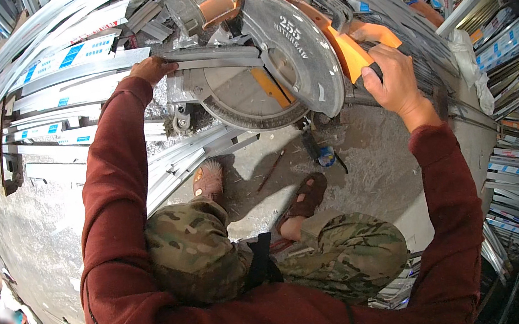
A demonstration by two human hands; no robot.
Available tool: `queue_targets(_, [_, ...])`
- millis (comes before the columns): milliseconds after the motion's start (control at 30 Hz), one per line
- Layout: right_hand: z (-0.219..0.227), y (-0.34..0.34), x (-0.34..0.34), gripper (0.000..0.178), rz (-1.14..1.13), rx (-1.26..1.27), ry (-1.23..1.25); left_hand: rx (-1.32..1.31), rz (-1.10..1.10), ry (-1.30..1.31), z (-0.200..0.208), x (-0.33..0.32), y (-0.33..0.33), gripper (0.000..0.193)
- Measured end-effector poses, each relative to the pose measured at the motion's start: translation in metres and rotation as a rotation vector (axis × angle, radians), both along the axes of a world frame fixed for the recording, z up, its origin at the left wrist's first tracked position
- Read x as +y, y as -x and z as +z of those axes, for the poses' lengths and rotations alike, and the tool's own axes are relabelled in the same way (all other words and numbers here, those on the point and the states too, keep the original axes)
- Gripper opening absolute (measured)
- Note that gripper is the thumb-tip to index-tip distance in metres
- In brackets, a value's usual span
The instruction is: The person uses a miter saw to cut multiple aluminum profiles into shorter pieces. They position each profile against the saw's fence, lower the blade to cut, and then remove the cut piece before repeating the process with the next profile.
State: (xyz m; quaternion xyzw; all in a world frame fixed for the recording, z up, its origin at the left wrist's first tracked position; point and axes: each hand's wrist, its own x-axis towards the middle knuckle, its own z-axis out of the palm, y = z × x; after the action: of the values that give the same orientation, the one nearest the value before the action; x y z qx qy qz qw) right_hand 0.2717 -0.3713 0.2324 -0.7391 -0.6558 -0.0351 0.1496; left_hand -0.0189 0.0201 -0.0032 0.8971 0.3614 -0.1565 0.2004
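Note:
An orange and grey miter saw (294,31) stands before me, its blade guard lowered over the round turntable (230,93). My right hand (392,80) is closed around the saw's orange handle (354,56), thumb along the near side. A long silvery metal profile (218,55) lies across the saw's table from the left and reaches the blade guard. My left hand (153,69) grips this profile to the left of the turntable, fingers curled over it. The cutting edge and the profile's far end are hidden behind the guard.
Several long metal profiles (62,77) lie stacked at the left, and more (186,156) lie beneath the saw. Racks of profiles (505,48) line the right. On the floor, a roll of blue tape (326,156) and a thin stick (271,170) lie near my feet.

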Motion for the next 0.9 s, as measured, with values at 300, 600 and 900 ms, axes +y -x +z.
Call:
queue_targets(300, [-0.017,0.0,-0.014,0.027,0.022,-0.005,-0.006,-0.024,-0.017,0.049,0.004,-0.002,-0.001,0.051])
queue_targets(600, [-0.021,0.0,-0.014,0.026,0.036,-0.01,-0.019,-0.088,0.007,0.075,-0.015,0.009,0.006,0.05])
queue_targets(900, [-0.024,0.001,-0.018,0.029,0.023,-0.014,-0.019,0.011,-0.002,0.087,0.005,0.001,-0.001,0.057])
